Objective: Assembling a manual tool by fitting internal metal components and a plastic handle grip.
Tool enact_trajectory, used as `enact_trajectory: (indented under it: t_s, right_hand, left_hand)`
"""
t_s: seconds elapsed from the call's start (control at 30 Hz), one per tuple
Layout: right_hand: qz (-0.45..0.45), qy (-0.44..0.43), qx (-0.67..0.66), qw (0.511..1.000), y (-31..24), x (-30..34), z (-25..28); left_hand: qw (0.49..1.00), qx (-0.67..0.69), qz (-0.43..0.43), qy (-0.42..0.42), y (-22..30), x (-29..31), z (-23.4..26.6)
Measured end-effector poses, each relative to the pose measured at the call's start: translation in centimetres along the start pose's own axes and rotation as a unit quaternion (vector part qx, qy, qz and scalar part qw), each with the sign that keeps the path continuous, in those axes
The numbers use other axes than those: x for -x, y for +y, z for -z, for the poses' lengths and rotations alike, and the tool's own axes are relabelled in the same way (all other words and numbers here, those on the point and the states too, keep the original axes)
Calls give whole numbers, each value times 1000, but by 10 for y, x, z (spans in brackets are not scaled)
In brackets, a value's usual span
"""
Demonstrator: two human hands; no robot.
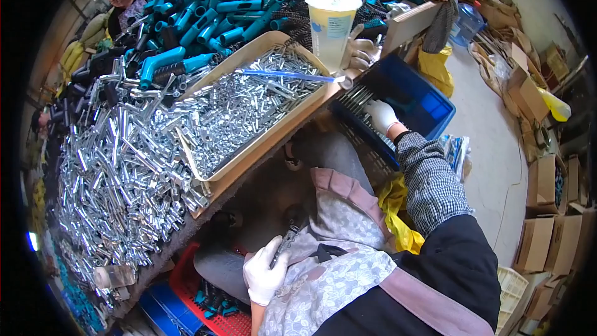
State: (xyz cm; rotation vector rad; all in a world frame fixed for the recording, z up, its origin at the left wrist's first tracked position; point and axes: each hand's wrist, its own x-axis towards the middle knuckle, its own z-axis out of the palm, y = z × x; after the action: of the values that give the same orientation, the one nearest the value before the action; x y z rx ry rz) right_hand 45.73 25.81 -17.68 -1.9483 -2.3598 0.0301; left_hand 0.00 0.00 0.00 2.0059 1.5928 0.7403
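Note:
My left hand (263,275), in a white glove, is closed round a slim dark metal part (285,242) above my lap. The part slants up and away, its lower end covered by my fingers. My right hand (380,116), gloved too, reaches into a blue plastic crate (443,111) at the right of the bench. Its fingers curl down onto a row of thin metal rods (359,96) in there. The fingertips are out of sight, so what they grip does not show.
Shiny metal parts (124,174) heap the bench. A shallow tray (278,132) holds small metal pieces, a blue stick (283,75) across it. Beyond are a plastic cup (329,28) and teal tool housings (239,6). A red basket (233,325) sits low left; a person (127,3) is far left.

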Motion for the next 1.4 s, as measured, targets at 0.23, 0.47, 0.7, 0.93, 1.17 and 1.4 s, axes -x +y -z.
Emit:
enact_trajectory:
  t_s: [0.23, 0.47, 0.7, 0.93, 1.17, 1.4]
  right_hand:
    - [2, -40, 96, 995, 10, -1, 9]
    - [-191, 130, -534, 813, -78, 27, 120]
    - [-41, -203, -907, 365, -270, 113, 146]
    - [19, -341, -767, 544, -331, 120, 156]
    - [135, -225, -606, 751, -343, 121, 169]
    - [123, -179, -582, 783, -342, 116, 169]
  left_hand:
    - [999, 29, -11, 11, 6, -14, -5]
    - [974, 171, 147, 26, -1, -2, 7]
    - [975, 158, 158, 19, 10, -20, 11]
    - [910, 304, 218, 179, -8, 11, 36]
    - [876, 365, 266, 170, -5, 19, 51]
    - [917, 294, 209, 169, -17, 24, 43]
